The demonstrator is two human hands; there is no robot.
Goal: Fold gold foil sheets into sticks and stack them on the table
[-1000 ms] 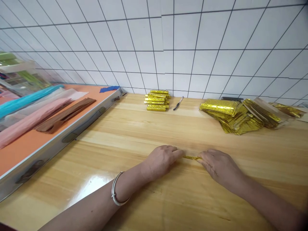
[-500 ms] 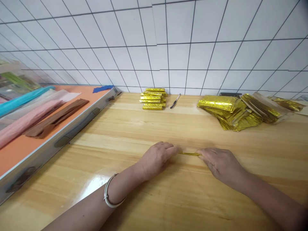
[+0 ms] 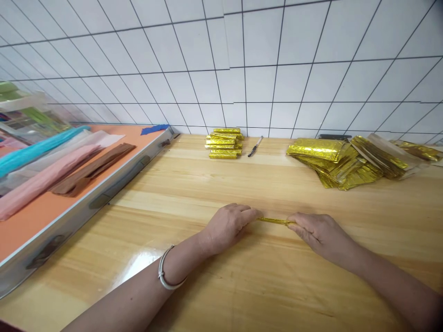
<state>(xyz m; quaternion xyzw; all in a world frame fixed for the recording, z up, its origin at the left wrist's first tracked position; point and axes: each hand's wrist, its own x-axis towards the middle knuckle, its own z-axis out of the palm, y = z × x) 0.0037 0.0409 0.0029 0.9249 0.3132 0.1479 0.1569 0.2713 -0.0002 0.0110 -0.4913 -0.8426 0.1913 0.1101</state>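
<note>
Between my two hands stretches a narrow strip of gold foil paper (image 3: 275,221), low over the wooden table (image 3: 166,193). Its left end is pinched in the fingers of my left hand (image 3: 230,227), which wears a silver bangle at the wrist. The right end sits between the thumb and fingers of my right hand (image 3: 316,233). Both ends are hidden by the fingers. Beyond my hands lies a stack of narrow folded gold foil pieces (image 3: 224,145). A loose pile of wider gold foil sheets (image 3: 332,161) rests at the back right.
A pen (image 3: 255,146) lies beside the stack. On the left, an orange-topped box (image 3: 114,168) carries brown (image 3: 93,170), pink (image 3: 51,177) and turquoise (image 3: 44,150) folded papers, plus a blue scrap (image 3: 154,129). A white tiled wall (image 3: 207,83) closes off the back.
The view has shifted slightly, so the scene sits a little further right. Both hands keep hold of the strip, almost in the same pose.
</note>
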